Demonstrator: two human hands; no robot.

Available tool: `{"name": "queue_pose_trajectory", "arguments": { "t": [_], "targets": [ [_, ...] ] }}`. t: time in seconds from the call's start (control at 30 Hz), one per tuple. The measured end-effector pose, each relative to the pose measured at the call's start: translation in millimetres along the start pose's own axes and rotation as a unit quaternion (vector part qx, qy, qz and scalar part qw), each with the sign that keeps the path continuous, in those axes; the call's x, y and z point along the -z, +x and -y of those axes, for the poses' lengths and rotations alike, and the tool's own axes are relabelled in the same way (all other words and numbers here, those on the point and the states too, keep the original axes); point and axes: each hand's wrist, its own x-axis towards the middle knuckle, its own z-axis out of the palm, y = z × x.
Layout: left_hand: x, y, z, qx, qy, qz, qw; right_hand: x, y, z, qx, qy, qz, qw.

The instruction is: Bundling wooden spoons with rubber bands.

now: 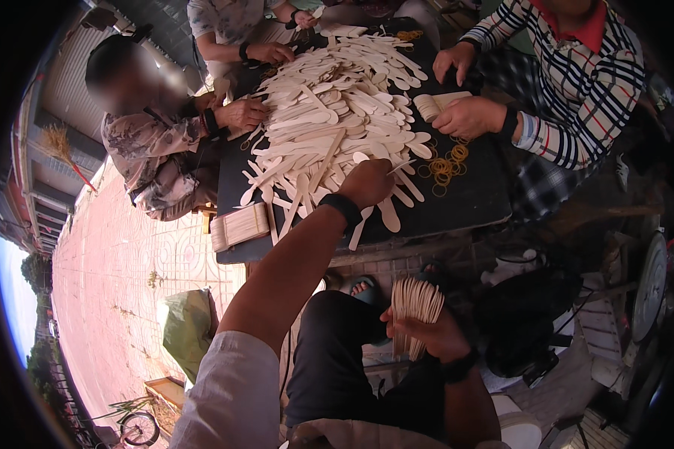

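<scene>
A large heap of flat pale wooden spoons [314,112] covers the middle of the black table. My left hand [367,183] reaches over its near edge with fingers closed, and a thin wooden spoon [402,166] shows at the fingertips. Several loose spoons lie below and around that hand. Down by my lap, my right hand [430,335] is wrapped around a thick bunch of wooden spoons [417,299], their ends fanned upward. A banded bundle of spoons [240,226] rests at the table's near left corner.
Yellow rubber bands [448,166] lie on the table [475,206] at the right, more at the far edge. Co-workers sit around it; a person in a checked shirt [577,97] holds a spoon bundle [436,105]. A green sack [187,329] stands left of my legs, a black bag [524,322] right.
</scene>
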Motion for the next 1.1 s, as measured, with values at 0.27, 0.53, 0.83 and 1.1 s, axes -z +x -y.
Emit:
{"name": "queue_pose_trajectory", "arguments": {
  "t": [0.27,0.53,0.83,1.1],
  "targets": [
    [-9.3,2.0,6.3,0.028,0.034,-0.094,0.995,-0.1,-2.6,1.3,0.005,0.011,0.011,1.0],
    [26.4,-21.2,-21.5,0.035,-0.111,-0.193,0.974,1.7,-7.2,-3.3,0.016,0.001,0.004,1.0],
    [55.8,-44.3,-9.3,0.048,-0.544,-0.097,0.832,2.3,-3.9,-5.9,0.026,-0.002,0.007,1.0],
    [0.8,-19.9,-15.1,0.156,-0.616,-0.045,0.771,5.8,-6.6,-6.7,0.01,-0.005,0.01,1.0]
  ]
}}
